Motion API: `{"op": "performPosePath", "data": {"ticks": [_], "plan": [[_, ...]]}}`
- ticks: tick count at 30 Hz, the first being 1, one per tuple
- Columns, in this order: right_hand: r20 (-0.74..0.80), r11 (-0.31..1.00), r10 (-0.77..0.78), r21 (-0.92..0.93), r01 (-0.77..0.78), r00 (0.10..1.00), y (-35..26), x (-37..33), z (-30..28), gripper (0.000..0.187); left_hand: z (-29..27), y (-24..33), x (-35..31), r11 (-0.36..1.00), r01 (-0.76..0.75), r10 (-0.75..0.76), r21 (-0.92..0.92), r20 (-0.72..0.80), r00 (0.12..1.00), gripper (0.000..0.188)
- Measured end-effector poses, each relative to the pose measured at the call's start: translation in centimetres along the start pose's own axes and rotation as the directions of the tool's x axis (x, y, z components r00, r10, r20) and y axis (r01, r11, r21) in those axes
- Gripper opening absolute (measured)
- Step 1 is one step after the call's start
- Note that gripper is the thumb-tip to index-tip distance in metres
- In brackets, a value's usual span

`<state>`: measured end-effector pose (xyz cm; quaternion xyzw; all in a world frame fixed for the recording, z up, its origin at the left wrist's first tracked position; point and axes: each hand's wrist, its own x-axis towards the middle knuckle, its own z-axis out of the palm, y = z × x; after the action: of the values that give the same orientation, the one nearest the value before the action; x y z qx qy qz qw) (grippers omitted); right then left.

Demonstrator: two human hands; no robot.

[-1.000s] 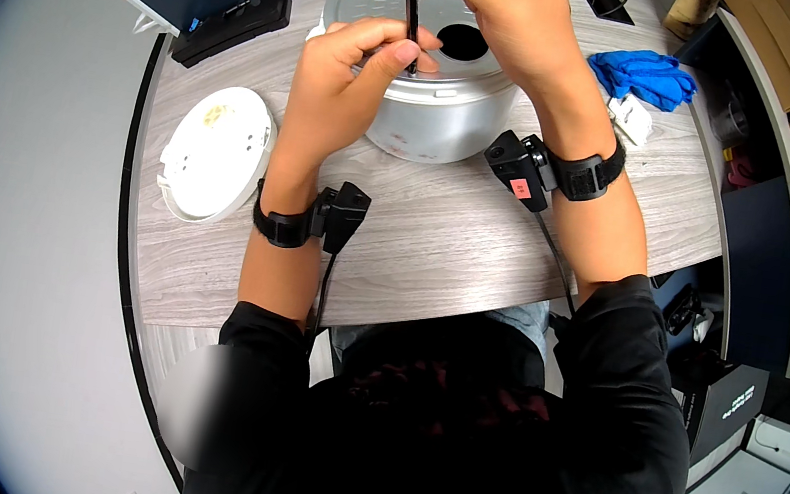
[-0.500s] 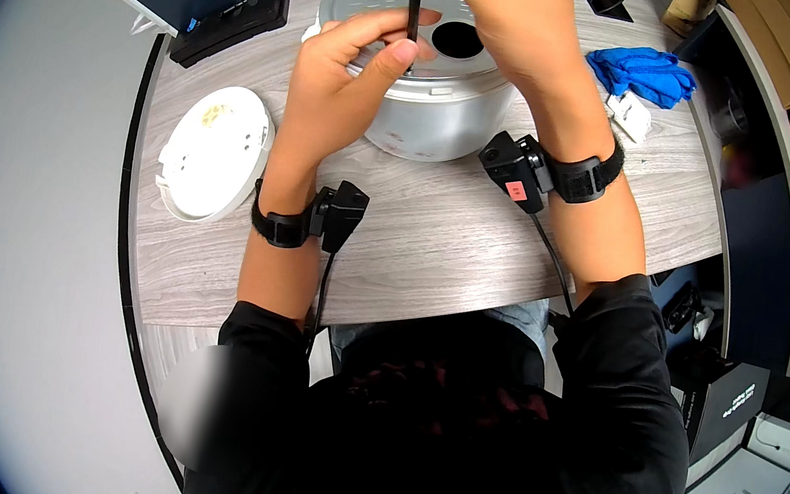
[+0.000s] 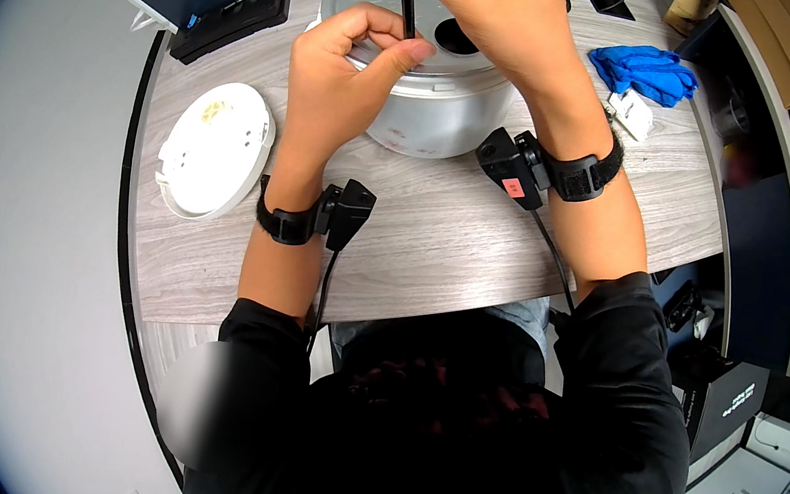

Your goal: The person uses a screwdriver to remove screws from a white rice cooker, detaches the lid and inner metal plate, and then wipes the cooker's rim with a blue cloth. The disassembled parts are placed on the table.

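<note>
A round silver appliance [image 3: 428, 130] with a white rim and a grey metal top stands at the far middle of the table. A dark round hole [image 3: 456, 39] opens in that top. My right hand [image 3: 509, 10] is closed around the upper end of a black-shafted screwdriver [image 3: 407, 8], whose handle is hidden by the hand and the frame edge. My left hand [image 3: 350, 64] pinches the lower shaft between thumb and curled fingers, over the near rim of the appliance. The screwdriver leans slightly; its tip is hidden behind my left fingers.
A round white cover [image 3: 217, 151] lies on the left of the wood-grain table [image 3: 436, 243]. Right of the appliance are a blue cloth [image 3: 644, 73] and a small white part [image 3: 633, 115]. A black box-shaped object [image 3: 231, 25] stands by the dark panel at the back left.
The screwdriver's upper end has tipped a little to the left with my right hand. My left fingers have curled in closer around the lower shaft.
</note>
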<state>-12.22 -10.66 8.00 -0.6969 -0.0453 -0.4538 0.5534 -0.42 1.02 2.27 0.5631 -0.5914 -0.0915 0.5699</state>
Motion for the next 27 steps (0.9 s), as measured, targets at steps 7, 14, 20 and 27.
{"op": "performPosePath", "data": {"ticks": [7,14,20,27], "plan": [[0.006,0.954,0.042,0.298,-0.042,0.999,0.3,0.4,-0.4,0.028,-0.1,-0.2,0.3,0.996,-0.048,0.05,-0.072,0.019,0.999,0.015],[0.014,0.97,0.046,0.239,-0.048,0.999,0.6,0.4,0.0,0.031,-0.4,-0.8,0.3,0.998,-0.057,0.057,-0.008,0.037,0.998,0.014],[-0.013,0.993,0.039,-0.108,-0.04,0.999,-0.3,0.7,-0.8,0.03,-0.1,-0.3,0.2,0.995,-0.071,0.071,0.068,0.003,0.997,0.012],[0.0,0.942,-0.01,0.336,0.01,1.0,0.9,0.8,-1.0,0.036,-1.6,-0.2,0.5,0.98,-0.19,0.176,0.062,0.182,0.967,0.016]]}}
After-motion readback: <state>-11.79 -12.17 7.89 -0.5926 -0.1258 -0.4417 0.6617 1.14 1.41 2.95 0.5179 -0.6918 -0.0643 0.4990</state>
